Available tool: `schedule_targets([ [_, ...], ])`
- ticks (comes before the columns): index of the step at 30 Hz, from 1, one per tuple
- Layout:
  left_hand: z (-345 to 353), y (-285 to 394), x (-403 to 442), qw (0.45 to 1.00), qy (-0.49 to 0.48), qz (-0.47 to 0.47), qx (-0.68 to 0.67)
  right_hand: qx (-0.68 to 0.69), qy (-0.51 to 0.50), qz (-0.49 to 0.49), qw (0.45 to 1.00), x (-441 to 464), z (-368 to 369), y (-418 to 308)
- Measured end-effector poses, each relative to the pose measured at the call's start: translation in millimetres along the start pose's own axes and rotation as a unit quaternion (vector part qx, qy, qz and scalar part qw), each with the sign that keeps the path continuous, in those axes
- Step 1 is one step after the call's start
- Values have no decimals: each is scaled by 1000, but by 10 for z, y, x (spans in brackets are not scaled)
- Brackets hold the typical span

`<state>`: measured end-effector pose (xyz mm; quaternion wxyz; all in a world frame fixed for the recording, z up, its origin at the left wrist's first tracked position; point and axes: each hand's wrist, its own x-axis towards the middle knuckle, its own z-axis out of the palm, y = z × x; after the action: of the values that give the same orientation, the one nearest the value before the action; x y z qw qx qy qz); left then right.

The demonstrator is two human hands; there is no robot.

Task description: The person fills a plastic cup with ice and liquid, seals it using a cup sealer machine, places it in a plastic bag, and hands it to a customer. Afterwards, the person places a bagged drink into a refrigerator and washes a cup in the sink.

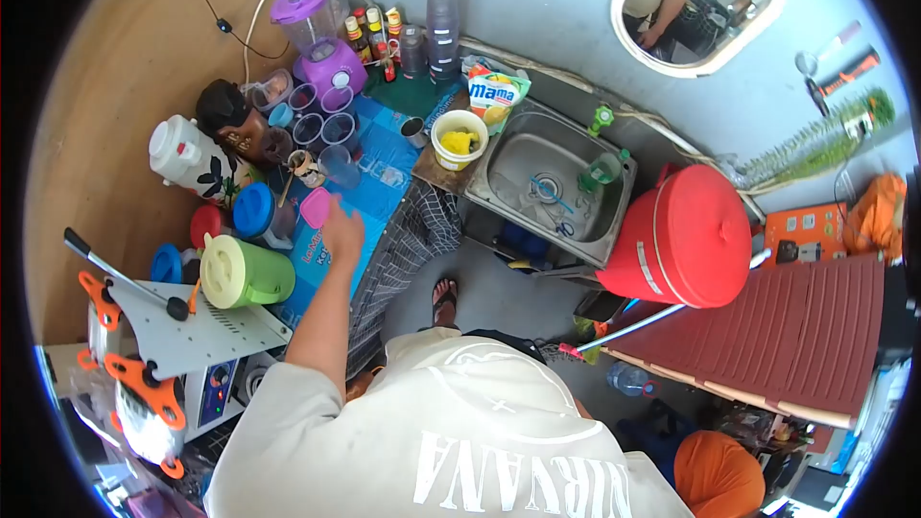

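My left hand (342,229) reaches over the blue table cover, beside a small pink container (315,208). The fingers look spread, and nothing shows in them. Just beyond stand a clear plastic cup (339,167) and a small jar (305,169) with a stick leaning in it. A blue-lidded container (254,210) and a light green pitcher (247,271) are to the left of the hand. My right hand is hidden behind my body and shirt.
A purple blender (330,65), several cups and sauce bottles line the back. Right of the table are a white tub (459,140) with a yellow cloth, a steel sink (549,158) and a red barrel (696,237). A metal press stands at the lower left.
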<state>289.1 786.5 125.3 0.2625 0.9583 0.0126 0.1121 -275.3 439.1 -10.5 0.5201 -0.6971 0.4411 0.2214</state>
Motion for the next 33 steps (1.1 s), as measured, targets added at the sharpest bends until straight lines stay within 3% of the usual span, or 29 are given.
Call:
schedule_targets([
  [4, -31, 253, 776, 987, -62, -124, 82, -2, 10, -31, 999, 450, -151, -733],
  [6, 171, 64, 941, 986, -73, -136, 69, 52, 15, 85, 995, 980, -220, -881],
  [7, 190, 54, 956, 985, -76, -140, 72, 49, 12, 89, 995, 1032, -251, -1077],
  [9, 193, 27, 865, 987, -89, -113, 72, 165, 36, 54, 984, 1072, -303, -1523],
  [10, 213, -60, 798, 986, -92, -120, 75, 159, 32, 58, 985, 1131, -321, -1671],
  [12, 261, -256, 609, 997, -74, -9, 10, 86, 1, 7, 996, 1272, -364, -1901],
  [13, 201, -271, 501, 997, -75, -16, 13, 81, -3, 9, 997, 1326, -385, -2032],
  [15, -14, -169, 313, 990, -77, 116, -3, -130, 24, -165, 977, 1370, -436, -2333],
  [19, -398, 505, 125, 976, -121, 181, -24, -94, -61, -247, 963, 1055, -502, -3711],
  [21, -458, 982, 103, 929, -110, 344, -82, -130, -32, -396, 908, 1222, -507, -4048],
  [22, -444, 1227, 76, 926, -114, 351, -84, -135, 16, -442, 887, 1119, -515, -4333],
  [24, -347, 1722, -12, 885, -240, 374, -138, -138, 71, -485, 861, 956, -627, -4801],
  [26, -78, 2121, -187, 866, -281, 379, -168, -118, 44, -565, 815, 982, -835, -5024],
  [30, 261, 2794, -338, 837, -346, 353, -235, -151, -24, -534, 832, 1289, -1437, -4769],
  [31, 299, 2914, -301, 836, -346, 355, -234, -118, -26, -484, 867, 1374, -1576, -4641],
  [33, 389, 3104, -104, 905, -296, 228, -204, -81, -22, -425, 901, 1533, -1810, -4439],
])
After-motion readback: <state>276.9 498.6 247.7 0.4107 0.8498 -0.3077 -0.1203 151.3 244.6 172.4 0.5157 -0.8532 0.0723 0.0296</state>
